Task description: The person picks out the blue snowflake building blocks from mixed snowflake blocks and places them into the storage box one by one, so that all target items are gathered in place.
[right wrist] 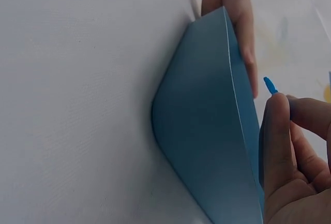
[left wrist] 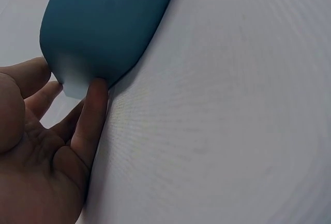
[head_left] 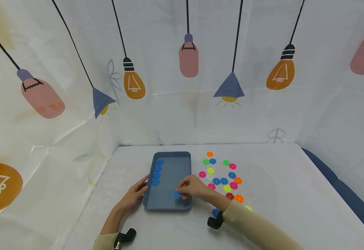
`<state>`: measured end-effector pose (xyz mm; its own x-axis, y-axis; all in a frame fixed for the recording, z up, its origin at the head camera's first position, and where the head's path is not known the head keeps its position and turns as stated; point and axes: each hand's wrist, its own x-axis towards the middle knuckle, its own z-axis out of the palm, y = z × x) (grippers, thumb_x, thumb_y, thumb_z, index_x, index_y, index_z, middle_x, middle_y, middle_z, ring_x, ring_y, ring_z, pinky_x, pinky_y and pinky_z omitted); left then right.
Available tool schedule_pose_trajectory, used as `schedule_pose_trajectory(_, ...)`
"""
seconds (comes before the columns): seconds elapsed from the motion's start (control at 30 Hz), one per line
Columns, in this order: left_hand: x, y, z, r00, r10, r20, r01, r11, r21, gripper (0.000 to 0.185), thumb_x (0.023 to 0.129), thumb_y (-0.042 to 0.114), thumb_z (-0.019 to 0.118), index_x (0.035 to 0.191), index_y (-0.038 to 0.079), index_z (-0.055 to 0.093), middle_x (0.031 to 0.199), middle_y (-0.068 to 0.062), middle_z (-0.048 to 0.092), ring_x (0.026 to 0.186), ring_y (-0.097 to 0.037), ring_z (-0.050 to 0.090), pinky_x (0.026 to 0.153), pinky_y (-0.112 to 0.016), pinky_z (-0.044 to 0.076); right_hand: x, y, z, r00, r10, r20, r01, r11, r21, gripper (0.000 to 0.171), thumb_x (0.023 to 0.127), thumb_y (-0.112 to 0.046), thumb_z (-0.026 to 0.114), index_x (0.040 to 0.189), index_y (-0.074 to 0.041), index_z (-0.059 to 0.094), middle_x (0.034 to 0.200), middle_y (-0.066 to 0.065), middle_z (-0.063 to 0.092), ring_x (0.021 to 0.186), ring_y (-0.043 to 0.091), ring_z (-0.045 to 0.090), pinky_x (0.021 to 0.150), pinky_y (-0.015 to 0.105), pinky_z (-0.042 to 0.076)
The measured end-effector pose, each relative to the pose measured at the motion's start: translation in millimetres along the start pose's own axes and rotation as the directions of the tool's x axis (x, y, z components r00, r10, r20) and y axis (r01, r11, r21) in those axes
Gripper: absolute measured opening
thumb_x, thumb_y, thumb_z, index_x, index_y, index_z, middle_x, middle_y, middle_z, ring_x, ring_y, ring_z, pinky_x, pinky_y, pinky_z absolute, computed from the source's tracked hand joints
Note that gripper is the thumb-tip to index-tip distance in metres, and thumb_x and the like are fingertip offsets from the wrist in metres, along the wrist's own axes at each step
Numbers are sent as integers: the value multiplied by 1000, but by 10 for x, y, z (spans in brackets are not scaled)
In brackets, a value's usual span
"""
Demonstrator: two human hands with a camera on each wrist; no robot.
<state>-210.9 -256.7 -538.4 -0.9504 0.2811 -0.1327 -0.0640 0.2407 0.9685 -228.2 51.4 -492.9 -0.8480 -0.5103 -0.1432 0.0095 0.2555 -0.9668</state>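
A blue-grey rectangular tray lies on the white table. Along its left side runs a column of several blue flower-shaped discs. Over the tray's lower right part, my right hand pinches another blue flower-shaped disc between thumb and fingertips. The right wrist view shows that disc edge-on, sticking out above the fingertips and tray rim. My left hand rests at the tray's left edge. In the left wrist view its extended fingers touch the tray's outer wall.
Right of the tray, loose flower-shaped discs lie scattered, among them an orange disc, a green disc and a dark red disc. One blue disc lies by my right wrist. A lamp-printed sheet hangs behind the table.
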Motion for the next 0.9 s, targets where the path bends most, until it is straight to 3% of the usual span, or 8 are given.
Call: schedule_pose_trajectory(0.9,-30,24,13,1000,13,-7,-12,1000,29,56,104,24,49,155,17,27,147,-27,34,132,-42,38,101,-55,38,370,-177,300,997,64,52,-65,998,14,8,86,-11,75,86,-4,72,73,10,68,57,15,64,59,30,56)
